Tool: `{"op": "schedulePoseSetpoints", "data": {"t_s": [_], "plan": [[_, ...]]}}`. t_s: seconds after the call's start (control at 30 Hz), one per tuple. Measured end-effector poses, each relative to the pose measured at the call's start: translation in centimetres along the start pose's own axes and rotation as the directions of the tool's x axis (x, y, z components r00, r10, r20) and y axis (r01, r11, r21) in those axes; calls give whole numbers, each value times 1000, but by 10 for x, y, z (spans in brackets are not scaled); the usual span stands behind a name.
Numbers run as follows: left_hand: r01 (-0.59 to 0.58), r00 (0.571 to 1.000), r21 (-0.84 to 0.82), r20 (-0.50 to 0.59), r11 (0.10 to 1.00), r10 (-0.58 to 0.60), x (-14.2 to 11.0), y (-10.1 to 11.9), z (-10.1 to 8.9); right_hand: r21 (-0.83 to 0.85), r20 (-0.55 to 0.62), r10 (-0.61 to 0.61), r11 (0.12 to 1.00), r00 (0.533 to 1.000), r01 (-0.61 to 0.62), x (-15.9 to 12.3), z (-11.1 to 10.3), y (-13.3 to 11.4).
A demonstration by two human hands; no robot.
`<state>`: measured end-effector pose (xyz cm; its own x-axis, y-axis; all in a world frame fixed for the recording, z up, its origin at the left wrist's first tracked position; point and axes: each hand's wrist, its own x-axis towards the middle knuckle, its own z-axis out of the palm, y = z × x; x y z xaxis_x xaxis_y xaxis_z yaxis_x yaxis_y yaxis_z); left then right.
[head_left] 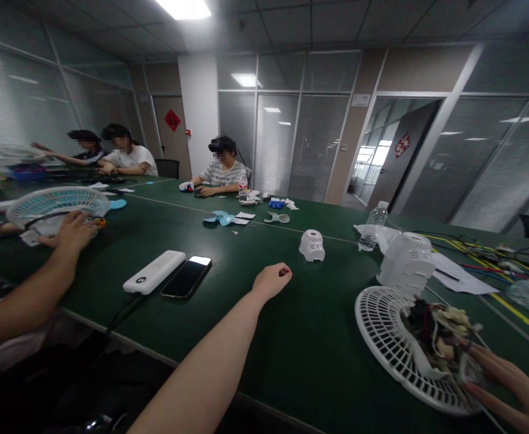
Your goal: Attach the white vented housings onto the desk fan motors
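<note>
My left hand (pixel 273 281) is over the middle of the green table, fingers curled into a loose fist. Whatever it may hold is hidden inside the curl. At the right edge, my right hand (pixel 513 383) pinches the near right side of a white fan grille (pixel 377 325), its thumb and fingers round the parts there. On the grille sits a tangle of dark motor parts and wires (pixel 440 331), partly blurred. Beyond my left hand stands a small white vented motor cover (pixel 312 245). A larger white vented housing (pixel 406 262) stands behind the grille.
A white power bank (pixel 154 272) and a phone (pixel 187 277) lie left of my arm. A neighbour's hand (pixel 76 232) holds another fan grille (pixel 58 202). Blue fan blades (pixel 219 218), a water bottle (pixel 373 226), paper (pixel 458 277) and cables (pixel 485 253) lie farther off. Several people sit around.
</note>
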<state>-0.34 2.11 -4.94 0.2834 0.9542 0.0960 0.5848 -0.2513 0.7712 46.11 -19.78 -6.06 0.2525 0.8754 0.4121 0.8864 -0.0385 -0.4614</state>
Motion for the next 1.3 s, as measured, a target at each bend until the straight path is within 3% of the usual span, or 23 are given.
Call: {"op": "schedulePoseSetpoints", "data": {"t_s": [0.07,0.2,0.27,0.47,0.57,0.7,0.83,0.9,1.1,1.3], "plan": [[-21,1000,-3,17,1000,21,-1,2,0,-49,149,-21,998,989,29,3,9,-36],[-69,997,-10,46,998,69,-4,5,0,-81,282,-182,974,942,213,10,29,-129],[-102,994,-30,45,994,103,-3,6,1,-79,278,-231,962,932,262,14,42,-167],[-233,973,-80,-17,969,232,7,-1,8,-19,235,-289,953,928,301,24,88,-224],[-191,975,-76,-130,979,180,13,-8,9,17,240,-308,950,921,313,32,99,-238],[-145,969,-93,-213,985,122,18,-14,9,81,261,-347,938,901,338,54,96,-242],[-143,969,-133,-219,981,111,21,-13,11,74,174,-258,966,950,249,99,104,-232],[-139,969,-159,-224,978,101,23,-11,13,60,136,-211,977,968,205,129,120,-227],[-148,972,-257,-218,955,92,27,-8,17,43,164,-61,998,985,55,206,187,-227],[-160,973,-392,-215,906,79,27,-4,18,53,212,-18,999,977,7,233,217,-230]]}}
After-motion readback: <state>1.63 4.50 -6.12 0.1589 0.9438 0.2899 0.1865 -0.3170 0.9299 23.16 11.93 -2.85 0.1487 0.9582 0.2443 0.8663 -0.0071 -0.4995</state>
